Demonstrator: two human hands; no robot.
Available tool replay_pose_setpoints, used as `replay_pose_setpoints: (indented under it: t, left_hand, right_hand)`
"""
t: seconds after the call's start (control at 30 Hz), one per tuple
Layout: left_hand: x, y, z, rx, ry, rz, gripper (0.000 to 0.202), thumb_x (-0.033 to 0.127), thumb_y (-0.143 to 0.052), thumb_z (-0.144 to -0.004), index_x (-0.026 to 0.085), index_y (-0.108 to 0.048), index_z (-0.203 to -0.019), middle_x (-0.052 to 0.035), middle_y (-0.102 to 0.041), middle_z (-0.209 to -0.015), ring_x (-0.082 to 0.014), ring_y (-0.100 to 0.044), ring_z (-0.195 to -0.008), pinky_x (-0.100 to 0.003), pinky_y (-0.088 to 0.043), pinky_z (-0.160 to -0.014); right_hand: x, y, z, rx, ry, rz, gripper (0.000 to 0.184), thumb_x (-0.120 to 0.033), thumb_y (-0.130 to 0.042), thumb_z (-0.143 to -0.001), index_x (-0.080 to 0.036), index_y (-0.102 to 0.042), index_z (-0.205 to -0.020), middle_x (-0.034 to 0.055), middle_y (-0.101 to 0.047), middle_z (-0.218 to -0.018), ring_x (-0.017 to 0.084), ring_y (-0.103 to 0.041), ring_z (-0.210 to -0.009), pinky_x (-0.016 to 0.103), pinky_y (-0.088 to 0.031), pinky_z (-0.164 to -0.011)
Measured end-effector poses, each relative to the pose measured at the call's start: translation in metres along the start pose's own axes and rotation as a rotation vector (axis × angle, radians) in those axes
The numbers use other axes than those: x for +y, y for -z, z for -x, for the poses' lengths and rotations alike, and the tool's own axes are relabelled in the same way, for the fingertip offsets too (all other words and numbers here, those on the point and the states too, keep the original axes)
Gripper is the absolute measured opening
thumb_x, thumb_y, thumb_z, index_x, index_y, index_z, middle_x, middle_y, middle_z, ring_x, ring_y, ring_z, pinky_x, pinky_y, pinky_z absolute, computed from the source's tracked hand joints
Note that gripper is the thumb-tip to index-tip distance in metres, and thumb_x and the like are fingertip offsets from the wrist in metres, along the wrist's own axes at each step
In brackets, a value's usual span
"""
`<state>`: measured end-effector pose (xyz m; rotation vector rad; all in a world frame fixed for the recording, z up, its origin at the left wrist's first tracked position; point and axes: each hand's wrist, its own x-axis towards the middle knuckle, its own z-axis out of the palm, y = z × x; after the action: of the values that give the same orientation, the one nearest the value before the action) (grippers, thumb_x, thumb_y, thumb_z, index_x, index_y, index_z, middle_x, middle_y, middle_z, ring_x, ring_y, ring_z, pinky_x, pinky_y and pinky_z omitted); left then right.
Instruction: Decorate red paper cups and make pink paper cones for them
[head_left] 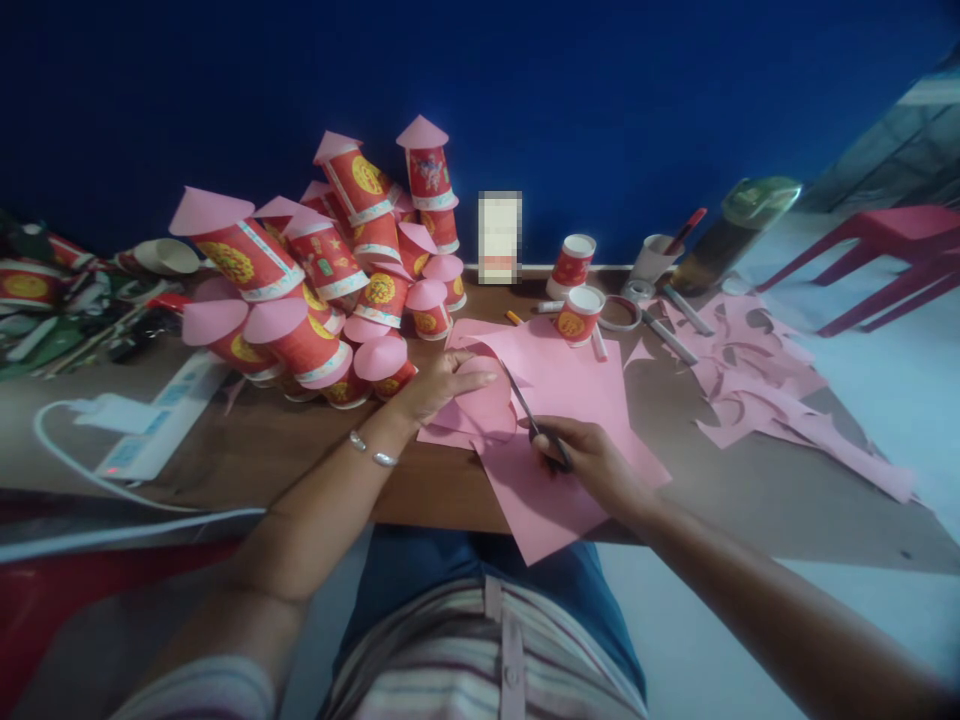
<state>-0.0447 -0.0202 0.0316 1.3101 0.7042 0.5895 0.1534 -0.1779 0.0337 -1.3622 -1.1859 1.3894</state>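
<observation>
My left hand (448,385) pinches a piece of pink paper (486,402) with a rounded, partly cut outline, the thumb lying on top. In my right hand (577,455) is a pair of scissors (523,392) with dark handles, its blades pointing up and left along the right edge of that piece. Large pink sheets (570,500) lie under both hands, one hanging over the table's front edge. Left of my left hand stands a pile of red paper cups (326,340) topped with pink paper cones (381,355).
Two red cups (580,315) stand behind the sheets, near a tape roll (621,314), markers (670,332) and a bottle (739,235). Pink scraps (780,370) cover the table's right side. A power strip (161,420) with a cable lies left. A red stool (885,250) stands beyond.
</observation>
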Motion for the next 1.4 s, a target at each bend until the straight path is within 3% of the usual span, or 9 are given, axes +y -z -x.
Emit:
replay_pose_setpoints:
  t: [0.23,0.5,0.67,0.77,0.9,1.0,1.1,1.27,1.4]
  left_hand:
    - [0.004,-0.004,0.003,0.025,0.020,-0.023,0.036,0.039,-0.089,-0.068,0.012,-0.076,-0.088,-0.0028,-0.069,-0.077,-0.0158,-0.065,-0.078,-0.027,-0.051,-0.073]
    - [0.004,-0.002,0.002,0.039,0.026,-0.037,0.037,0.040,-0.089,-0.066,0.010,-0.075,-0.085,-0.0041,-0.070,-0.078,-0.0136,-0.062,-0.072,-0.025,-0.048,-0.069]
    - [0.002,-0.003,-0.001,0.138,-0.039,-0.006,0.033,0.043,-0.084,-0.072,0.012,-0.076,-0.079,-0.0026,-0.069,-0.076,-0.0112,-0.058,-0.070,-0.023,-0.046,-0.066]
    - [-0.003,-0.001,-0.004,0.252,-0.103,0.071,0.030,0.041,-0.084,-0.070,0.013,-0.073,-0.073,-0.0019,-0.068,-0.074,-0.0127,-0.060,-0.072,-0.023,-0.049,-0.066]
    - [-0.008,0.002,-0.008,0.349,-0.105,0.173,0.027,0.037,-0.084,-0.067,0.015,-0.072,-0.077,-0.0025,-0.070,-0.080,-0.0166,-0.064,-0.079,-0.024,-0.053,-0.062]
    - [-0.007,0.001,-0.008,0.344,-0.091,0.221,0.033,0.040,-0.085,-0.067,0.015,-0.071,-0.083,-0.0030,-0.068,-0.082,-0.0190,-0.065,-0.081,-0.024,-0.054,-0.055]
    - [-0.004,-0.002,-0.007,0.316,-0.120,0.246,0.038,0.045,-0.087,-0.065,0.014,-0.068,-0.079,-0.0010,-0.062,-0.076,-0.0168,-0.063,-0.076,-0.023,-0.054,-0.051]
    - [0.000,-0.004,-0.004,0.268,-0.119,0.183,0.043,0.049,-0.086,-0.067,0.014,-0.062,-0.072,0.0011,-0.056,-0.071,-0.0106,-0.057,-0.063,-0.022,-0.055,-0.052]
    - [0.002,-0.006,-0.001,0.312,-0.125,0.102,0.045,0.052,-0.087,-0.066,0.015,-0.061,-0.070,0.0034,-0.050,-0.068,-0.0082,-0.051,-0.058,-0.020,-0.052,-0.048]
  right_hand:
    - [-0.003,0.000,0.002,-0.002,0.009,0.007,0.049,-0.061,-0.069,-0.084,-0.014,-0.072,-0.100,-0.0019,-0.052,-0.067,0.012,-0.048,-0.061,0.028,-0.044,-0.060]
    - [0.000,0.002,0.002,0.015,0.019,0.004,0.045,-0.057,-0.069,-0.085,-0.014,-0.073,-0.099,-0.0026,-0.052,-0.065,0.011,-0.047,-0.058,0.028,-0.044,-0.059]
    - [0.007,0.008,0.000,0.091,0.051,0.058,0.044,-0.053,-0.066,-0.087,-0.016,-0.073,-0.111,-0.0017,-0.057,-0.067,0.012,-0.050,-0.058,0.028,-0.045,-0.058]
    - [0.013,0.016,0.001,0.155,0.099,0.231,0.043,-0.046,-0.058,-0.092,-0.016,-0.070,-0.120,0.0007,-0.063,-0.071,0.014,-0.054,-0.060,0.028,-0.046,-0.058]
    - [0.016,0.029,0.007,0.244,0.205,0.716,0.039,-0.025,-0.049,-0.094,-0.021,-0.065,-0.128,0.0056,-0.074,-0.086,0.017,-0.065,-0.070,0.030,-0.049,-0.065]
    - [0.015,0.036,0.012,0.284,0.331,1.060,0.041,-0.018,-0.045,-0.095,-0.020,-0.061,-0.132,0.0099,-0.077,-0.101,0.020,-0.069,-0.078,0.029,-0.048,-0.064]
    - [0.013,0.040,0.015,0.279,0.396,1.303,0.037,-0.015,-0.044,-0.098,-0.019,-0.062,-0.131,0.0107,-0.076,-0.100,0.020,-0.069,-0.075,0.026,-0.042,-0.054]
    - [0.015,0.047,0.021,0.213,0.477,1.476,0.034,-0.012,-0.044,-0.100,-0.016,-0.061,-0.129,0.0117,-0.076,-0.112,0.023,-0.070,-0.092,0.027,-0.046,-0.057]
    - [0.021,0.051,0.025,0.221,0.547,1.518,0.032,-0.012,-0.043,-0.102,-0.014,-0.062,-0.127,0.0119,-0.076,-0.113,0.023,-0.069,-0.094,0.029,-0.048,-0.061]
